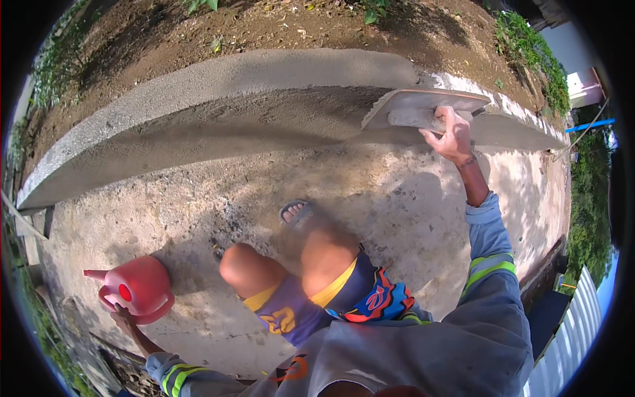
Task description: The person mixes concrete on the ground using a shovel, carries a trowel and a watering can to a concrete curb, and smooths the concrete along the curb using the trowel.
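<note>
My right hand [454, 137] grips the worn, mortar-smeared handle of a wide rectangular plastering float [405, 101]. The float's flat face rests against the side of a low curved wall [218, 119], close to its top edge. The wall has grey, damp-looking mortar on its top and face, with a darker, rougher patch left of the float. At the lower left, my left hand [124, 319] is closed on the handle of a red plastic watering can [142, 281]. The can is on or just above the concrete, its spout pointing left; part of my grip is hidden.
Stained concrete ground [198, 198] runs along the wall. Brown soil [284, 26] lies behind it, with green plants [529, 56] at the right. My bent knees and sandalled foot [296, 213] are between my arms. Corrugated sheet metal [569, 337] stands at the lower right.
</note>
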The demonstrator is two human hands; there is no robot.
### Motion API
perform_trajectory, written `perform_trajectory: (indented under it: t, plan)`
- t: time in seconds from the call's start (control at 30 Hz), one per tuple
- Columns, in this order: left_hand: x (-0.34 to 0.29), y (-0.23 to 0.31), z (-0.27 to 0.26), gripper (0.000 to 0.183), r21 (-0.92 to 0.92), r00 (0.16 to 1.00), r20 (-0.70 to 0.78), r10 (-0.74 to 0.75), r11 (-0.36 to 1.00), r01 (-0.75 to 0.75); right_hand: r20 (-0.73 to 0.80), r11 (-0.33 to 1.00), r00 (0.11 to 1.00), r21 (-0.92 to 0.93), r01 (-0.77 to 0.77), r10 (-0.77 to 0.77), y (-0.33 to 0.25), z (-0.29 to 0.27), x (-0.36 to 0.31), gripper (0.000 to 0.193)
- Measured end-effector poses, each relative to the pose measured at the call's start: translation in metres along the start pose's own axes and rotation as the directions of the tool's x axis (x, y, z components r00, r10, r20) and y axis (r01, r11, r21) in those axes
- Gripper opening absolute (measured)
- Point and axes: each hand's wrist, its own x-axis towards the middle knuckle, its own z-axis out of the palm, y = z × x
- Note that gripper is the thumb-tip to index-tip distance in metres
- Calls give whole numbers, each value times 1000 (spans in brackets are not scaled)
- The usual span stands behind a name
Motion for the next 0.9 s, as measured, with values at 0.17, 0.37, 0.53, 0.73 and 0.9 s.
perform_trajectory:
  t: [0.17,0.37,0.53,0.73,0.9]
  plan:
    - [22,-35,1,58,-169,996,-68,65,983,-76,-179,993,980,-83,79,-93,-1,54,11,45]
    - [15,-37,6,59,-162,988,-144,64,983,-87,-139,977,975,103,186,-172,-167,121,80,40]
    - [-1,-3,7,60,25,975,-214,-58,998,64,-70,889,943,319,329,-324,-329,215,140,43]
    - [-30,-43,-12,62,49,982,-173,-68,996,78,188,868,894,385,313,-406,-241,282,57,55]
    - [-26,-107,-7,62,-69,978,-208,28,997,-43,169,921,905,49,387,-390,-92,154,34,54]
